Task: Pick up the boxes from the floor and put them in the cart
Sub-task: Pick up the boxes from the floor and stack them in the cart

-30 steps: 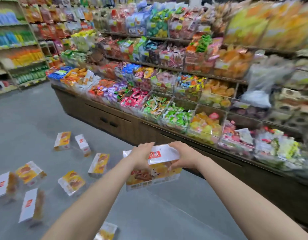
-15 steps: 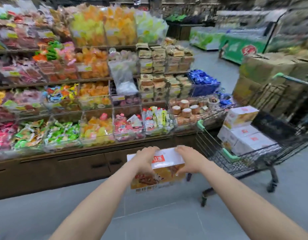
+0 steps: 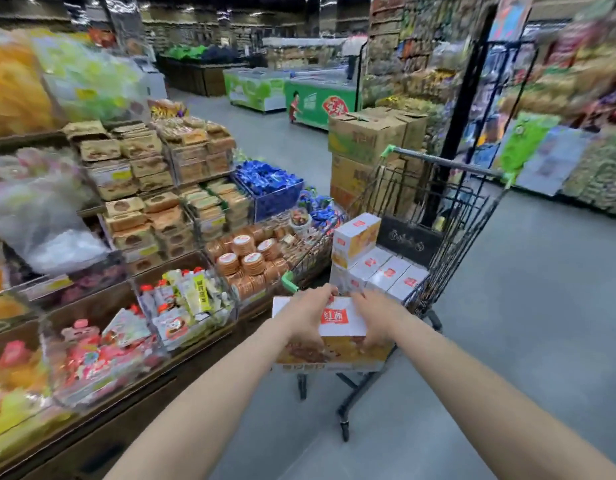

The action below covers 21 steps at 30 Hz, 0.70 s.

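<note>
Change: since half a second ago the view has swung right, so the cart now stands straight ahead, and the held box has come up to its near end.
Snack shelves (image 3: 133,237): fill the left side, with packets in clear bins, round orange-lidded tubs and stacked brown packs.
Left hand (image 3: 308,318): grips the left end of the box, fingers curled over its top edge.
Box (image 3: 337,336): white top with a red label, yellow printed front; held level between both hands, at the cart's near rim and partly hiding it. Whether it touches the rim cannot be told.
Right hand (image 3: 377,315): holds the right end of the box, fingers wrapped down over that side; motion blur hides whether they are spread or pressed together.
Cart (image 3: 469,216): black wire basket with green corner caps, standing on the grey floor (image 3: 541,323), just beside the shelves.
Boxes in the cart (image 3: 379,268): several white ones with red labels lie side by side in a row; one more sits on top at the far left.
Cardboard cartons (image 3: 365,150): stacked behind the cart.
Right shelving (image 3: 576,116): blurred coloured goods well apart from the hands.
</note>
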Each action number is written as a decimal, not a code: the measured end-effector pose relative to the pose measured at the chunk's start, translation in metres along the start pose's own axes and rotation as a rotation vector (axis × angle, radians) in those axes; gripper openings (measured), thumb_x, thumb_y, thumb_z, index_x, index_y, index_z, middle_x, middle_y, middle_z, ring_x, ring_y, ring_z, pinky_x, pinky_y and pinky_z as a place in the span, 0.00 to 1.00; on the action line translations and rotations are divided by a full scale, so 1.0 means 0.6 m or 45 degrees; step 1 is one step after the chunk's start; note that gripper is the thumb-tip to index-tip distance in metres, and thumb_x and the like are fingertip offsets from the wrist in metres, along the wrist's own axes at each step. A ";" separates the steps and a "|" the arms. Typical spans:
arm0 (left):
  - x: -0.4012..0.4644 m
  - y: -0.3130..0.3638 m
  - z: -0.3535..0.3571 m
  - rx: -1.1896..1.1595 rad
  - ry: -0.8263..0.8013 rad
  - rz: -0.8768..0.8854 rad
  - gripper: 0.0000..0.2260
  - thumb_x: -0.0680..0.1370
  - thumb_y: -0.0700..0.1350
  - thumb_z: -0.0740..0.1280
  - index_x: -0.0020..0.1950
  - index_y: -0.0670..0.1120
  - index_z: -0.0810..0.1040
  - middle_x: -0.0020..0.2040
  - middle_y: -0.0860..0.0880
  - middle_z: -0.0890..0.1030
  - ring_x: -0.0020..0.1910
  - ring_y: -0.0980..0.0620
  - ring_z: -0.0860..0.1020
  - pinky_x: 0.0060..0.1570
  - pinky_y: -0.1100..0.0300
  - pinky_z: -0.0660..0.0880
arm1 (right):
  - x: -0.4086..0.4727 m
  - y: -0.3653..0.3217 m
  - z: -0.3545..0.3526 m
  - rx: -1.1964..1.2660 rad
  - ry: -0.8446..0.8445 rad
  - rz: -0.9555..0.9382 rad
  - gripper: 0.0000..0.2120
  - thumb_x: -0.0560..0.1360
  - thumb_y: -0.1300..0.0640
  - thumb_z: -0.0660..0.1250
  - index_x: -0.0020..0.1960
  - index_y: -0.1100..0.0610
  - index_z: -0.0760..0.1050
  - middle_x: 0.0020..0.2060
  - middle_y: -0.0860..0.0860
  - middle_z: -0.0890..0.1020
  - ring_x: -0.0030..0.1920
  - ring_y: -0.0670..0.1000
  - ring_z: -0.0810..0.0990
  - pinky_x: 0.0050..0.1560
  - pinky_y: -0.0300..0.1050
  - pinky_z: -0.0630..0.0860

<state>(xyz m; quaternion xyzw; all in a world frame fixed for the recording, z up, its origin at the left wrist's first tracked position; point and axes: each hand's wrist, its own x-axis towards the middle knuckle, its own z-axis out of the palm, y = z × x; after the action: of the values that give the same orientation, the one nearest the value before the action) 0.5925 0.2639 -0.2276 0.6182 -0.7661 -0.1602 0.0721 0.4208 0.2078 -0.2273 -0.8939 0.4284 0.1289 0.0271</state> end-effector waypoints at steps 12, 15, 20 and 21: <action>0.278 0.035 0.010 0.275 -0.052 0.131 0.54 0.63 0.64 0.74 0.77 0.48 0.47 0.76 0.48 0.56 0.75 0.47 0.55 0.70 0.32 0.38 | 0.047 0.263 -0.027 -0.139 0.188 0.213 0.42 0.65 0.43 0.74 0.72 0.57 0.59 0.66 0.54 0.69 0.65 0.55 0.69 0.59 0.50 0.72; 0.344 0.058 0.031 0.191 -0.078 0.058 0.50 0.64 0.59 0.76 0.76 0.47 0.51 0.73 0.47 0.62 0.73 0.46 0.59 0.72 0.40 0.52 | 0.062 0.355 -0.024 -0.182 0.186 0.209 0.40 0.65 0.43 0.73 0.70 0.57 0.61 0.63 0.54 0.70 0.63 0.54 0.70 0.59 0.50 0.74; 0.462 0.136 0.053 0.216 -0.055 0.009 0.42 0.62 0.57 0.77 0.69 0.45 0.61 0.65 0.45 0.70 0.65 0.46 0.70 0.60 0.51 0.71 | 0.085 0.502 -0.013 -0.195 0.152 0.180 0.39 0.65 0.44 0.73 0.69 0.56 0.61 0.61 0.53 0.70 0.61 0.54 0.70 0.60 0.49 0.73; 0.483 0.147 0.057 0.208 -0.064 -0.011 0.42 0.62 0.57 0.77 0.69 0.45 0.62 0.65 0.46 0.70 0.65 0.46 0.70 0.61 0.51 0.71 | 0.092 0.528 -0.013 -0.197 0.127 0.169 0.38 0.65 0.45 0.73 0.69 0.56 0.61 0.61 0.53 0.70 0.61 0.54 0.70 0.60 0.49 0.73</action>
<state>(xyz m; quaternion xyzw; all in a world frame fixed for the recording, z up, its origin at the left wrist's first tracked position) 0.4351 0.0041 -0.2552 0.6212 -0.7754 -0.1129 0.0013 0.2108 -0.0350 -0.2140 -0.8683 0.4764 0.1183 -0.0719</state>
